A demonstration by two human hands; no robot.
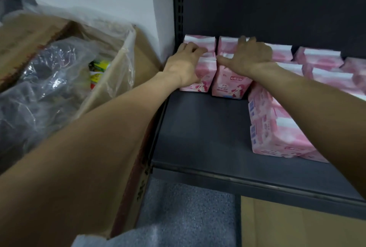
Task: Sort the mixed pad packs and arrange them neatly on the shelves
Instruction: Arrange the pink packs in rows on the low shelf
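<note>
1. The dark shelf (198,134) is taking up the right of the scene, and rows of pink pad packs (320,58) are standing along its far edge, running off to the right.
2. A cardboard box (126,80) lined with clear plastic is sitting to the left of the shelf, holding small green and yellow cartons (too blurred to identify).
3. A nearer block of pink packs (277,128) is standing at the right, partly under the right forearm.
4. The left hand (183,64) is cupping the far-left pack (206,72), its fingers curling over the top and left side.
5. The right hand (247,56) is lying spread on the pack beside it (227,84), fingers straight and pressing down, thumb reaching left.
6. The step in hand seems to be squaring these two front packs against the row behind.
7. The next move probably calls for pushing both packs back evenly until flush, then filling the bare near-left part of the shelf.
</note>
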